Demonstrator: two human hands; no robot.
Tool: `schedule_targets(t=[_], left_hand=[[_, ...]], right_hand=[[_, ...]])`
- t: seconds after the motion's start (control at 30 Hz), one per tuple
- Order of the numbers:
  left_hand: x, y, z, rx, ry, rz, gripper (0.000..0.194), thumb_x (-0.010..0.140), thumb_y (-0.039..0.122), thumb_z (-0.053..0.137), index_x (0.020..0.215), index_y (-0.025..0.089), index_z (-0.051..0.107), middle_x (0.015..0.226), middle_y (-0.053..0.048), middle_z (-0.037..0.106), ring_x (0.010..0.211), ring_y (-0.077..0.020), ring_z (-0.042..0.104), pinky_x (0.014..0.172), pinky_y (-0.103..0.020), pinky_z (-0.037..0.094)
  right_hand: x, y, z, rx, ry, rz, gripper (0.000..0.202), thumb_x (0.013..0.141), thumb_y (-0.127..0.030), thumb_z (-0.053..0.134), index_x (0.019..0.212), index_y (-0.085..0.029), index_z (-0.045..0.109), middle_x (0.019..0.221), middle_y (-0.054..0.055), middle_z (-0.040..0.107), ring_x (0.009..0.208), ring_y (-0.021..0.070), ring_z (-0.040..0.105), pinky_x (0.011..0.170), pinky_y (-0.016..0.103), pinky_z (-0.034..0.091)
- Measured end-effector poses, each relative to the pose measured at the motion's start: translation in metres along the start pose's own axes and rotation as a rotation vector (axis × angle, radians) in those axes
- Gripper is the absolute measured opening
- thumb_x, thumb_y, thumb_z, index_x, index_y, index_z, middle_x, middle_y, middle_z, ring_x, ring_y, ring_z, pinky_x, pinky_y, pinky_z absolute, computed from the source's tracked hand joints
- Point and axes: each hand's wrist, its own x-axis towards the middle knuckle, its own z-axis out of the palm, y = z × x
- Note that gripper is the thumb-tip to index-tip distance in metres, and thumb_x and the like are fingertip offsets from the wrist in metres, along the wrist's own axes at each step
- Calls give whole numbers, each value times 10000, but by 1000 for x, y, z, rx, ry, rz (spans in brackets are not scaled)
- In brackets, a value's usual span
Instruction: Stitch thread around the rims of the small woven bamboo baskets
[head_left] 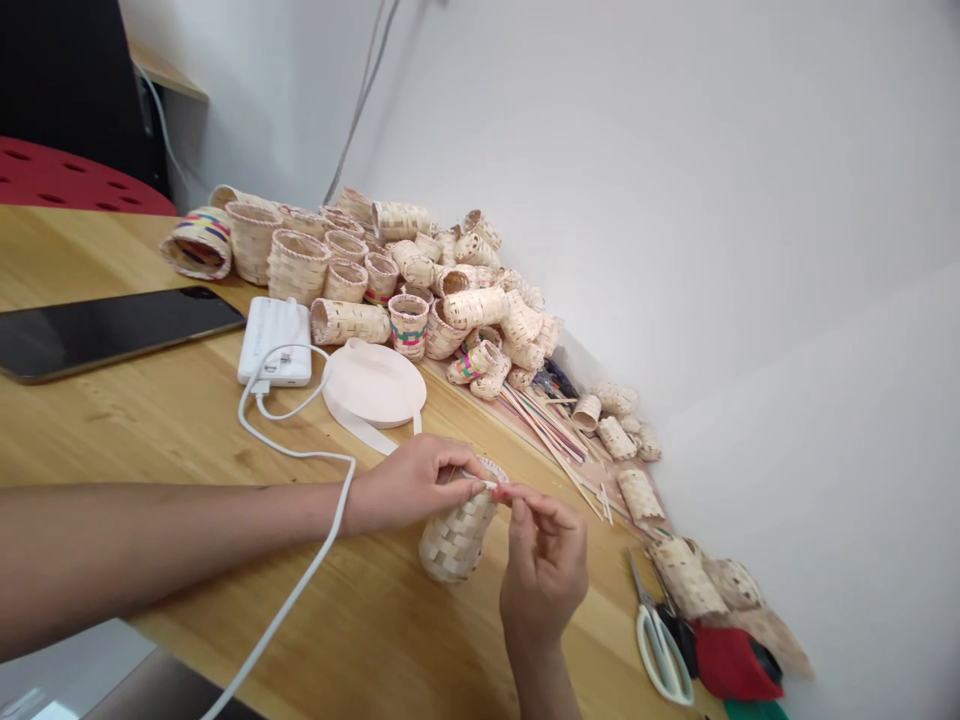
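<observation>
A small pale woven basket [454, 543] stands slightly tilted on the wooden table in front of me. My left hand [420, 485] is closed at its rim, thumb and fingers pinching the edge together with a bit of white strip. On the other side, my right hand [546, 560] has its fingers curled, with the fingertips touching the rim close to the left thumb. A reddish spot shows at those fingertips; whether it is thread or something else I cannot tell. Behind my left hand lies a flat roll of white tape [376, 385], its loose end running toward the hand.
Many woven baskets [298, 266] are heaped along the wall. A black phone [112, 330] and a white power bank [276, 340] lie at left; its white cable [307, 575] crosses my left forearm. Thin sticks [551, 430] and white-handled scissors [661, 650] lie at right.
</observation>
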Motion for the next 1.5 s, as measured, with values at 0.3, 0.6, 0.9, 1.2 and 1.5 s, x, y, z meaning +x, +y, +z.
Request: schedule_targets(t=[0.3, 0.6, 0.9, 1.2, 1.5], left_hand=[[-2, 2, -1, 73, 117, 137, 149, 832, 217, 576, 812, 154, 709, 735, -2, 673, 656, -107, 564, 619, -183, 391], [-5, 0, -1, 185, 146, 239, 137, 871, 194, 557, 875, 156, 689, 829, -12, 700, 764, -123, 615, 701, -197, 428], [-3, -8, -3, 254, 52, 308, 262, 945, 212, 443, 1087, 193, 661, 1024, -47, 671, 958, -151, 610, 842, -220, 442], [-3, 0, -5, 265, 22, 177, 200, 931, 214, 435, 1002, 190, 621, 984, -21, 662, 897, -148, 597, 820, -225, 424], [-4, -1, -3, 237, 48, 163, 202, 906, 215, 453, 1013, 197, 623, 990, -18, 666, 905, -149, 600, 809, -226, 422]], right_hand=[[3, -3, 1, 111, -132, 141, 83, 872, -193, 596, 945, -224, 574, 857, 6, 620, 821, 133, 626, 739, 269, 529], [0, -4, 6, 187, -196, 271, 36, 858, -249, 620, 870, -215, 611, 824, -3, 637, 769, 121, 621, 682, 221, 512], [2, -5, 7, 165, -207, 313, 94, 849, -283, 617, 848, -189, 618, 793, 11, 627, 727, 137, 605, 661, 246, 504], [1, -2, 6, 158, -228, 338, 101, 855, -288, 609, 851, -188, 613, 777, 9, 623, 703, 137, 592, 643, 249, 490], [2, -7, 7, 23, -265, 3, 113, 874, -116, 552, 893, -221, 590, 845, 15, 648, 809, 150, 628, 719, 277, 512]])
